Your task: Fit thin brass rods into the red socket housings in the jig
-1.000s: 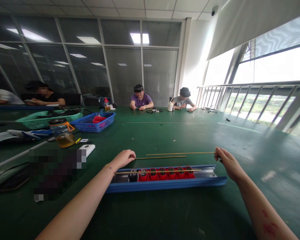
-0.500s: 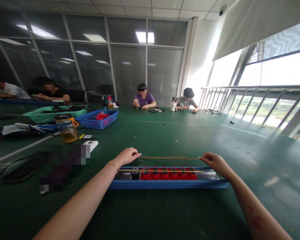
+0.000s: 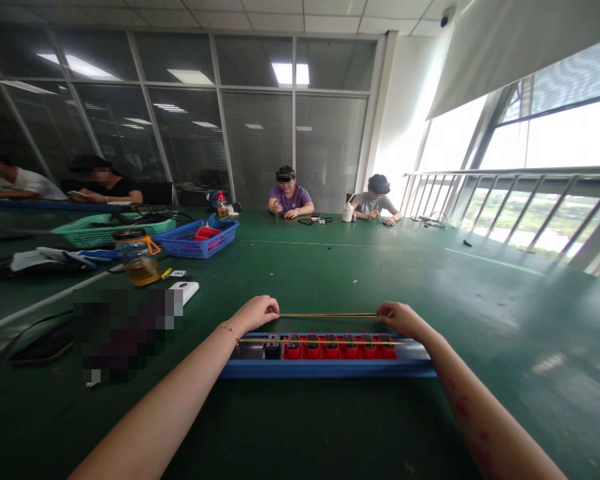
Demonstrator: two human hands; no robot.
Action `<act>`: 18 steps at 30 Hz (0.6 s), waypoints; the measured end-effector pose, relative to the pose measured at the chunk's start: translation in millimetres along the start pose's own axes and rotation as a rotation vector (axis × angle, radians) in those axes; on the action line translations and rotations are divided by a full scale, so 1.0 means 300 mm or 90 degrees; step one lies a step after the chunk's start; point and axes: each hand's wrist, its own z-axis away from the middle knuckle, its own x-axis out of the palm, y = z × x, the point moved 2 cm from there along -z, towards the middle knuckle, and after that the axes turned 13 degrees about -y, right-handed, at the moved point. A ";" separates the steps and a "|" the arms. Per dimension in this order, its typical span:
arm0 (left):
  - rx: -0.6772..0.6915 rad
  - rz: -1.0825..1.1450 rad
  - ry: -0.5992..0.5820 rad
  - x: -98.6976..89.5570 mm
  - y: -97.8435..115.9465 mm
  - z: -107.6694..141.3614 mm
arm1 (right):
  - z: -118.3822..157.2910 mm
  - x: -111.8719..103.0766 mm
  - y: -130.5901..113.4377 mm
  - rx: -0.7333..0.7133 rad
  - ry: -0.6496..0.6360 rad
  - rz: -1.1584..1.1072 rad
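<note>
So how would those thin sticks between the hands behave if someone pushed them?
The thin sticks are probably fairly stiff, since they run nearly straight from the left hand to the right hand. Being so slim, they're likely light. Pushed hard at the ends, they might bow or snap.

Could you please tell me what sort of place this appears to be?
It looks like a shared office workroom: two seated people at the far side of a large green table, a metal-framed glass partition with slatted blinds at the back, and a pale panelled ceiling.
</note>
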 end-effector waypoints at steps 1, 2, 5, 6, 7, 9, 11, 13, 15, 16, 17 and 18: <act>0.000 0.001 0.000 0.000 0.000 0.000 | 0.001 -0.001 -0.002 0.002 0.005 -0.001; -0.001 0.001 0.001 -0.001 0.000 0.001 | 0.006 -0.007 -0.009 0.001 0.012 -0.002; -0.002 0.003 -0.002 -0.002 0.002 0.001 | 0.042 -0.050 -0.051 -0.029 0.008 -0.014; -0.003 0.004 -0.003 -0.002 0.004 0.001 | 0.061 -0.071 -0.070 -0.051 -0.009 -0.022; -0.003 0.006 -0.005 -0.002 0.005 0.001 | 0.082 -0.091 -0.091 -0.088 -0.047 -0.050; -0.006 0.008 -0.007 -0.003 0.008 0.001 | 0.128 -0.128 -0.120 -0.098 -0.121 -0.098; -0.010 0.010 -0.008 -0.003 0.011 0.001 | 0.169 -0.151 -0.134 -0.071 -0.177 -0.113; -0.015 0.011 -0.010 -0.004 0.014 0.002 | 0.197 -0.154 -0.138 -0.042 -0.227 -0.113; -0.017 0.011 -0.011 -0.005 0.015 0.002 | 0.213 -0.141 -0.137 -0.021 -0.289 -0.122; -0.018 0.011 -0.012 -0.005 0.016 0.002 | 0.216 -0.134 -0.137 -0.015 -0.321 -0.134; -0.018 0.011 -0.013 -0.005 0.016 0.002 | 0.218 -0.127 -0.137 -0.014 -0.348 -0.147; -0.018 0.011 -0.013 -0.004 0.015 0.002 | 0.219 -0.121 -0.137 -0.017 -0.368 -0.159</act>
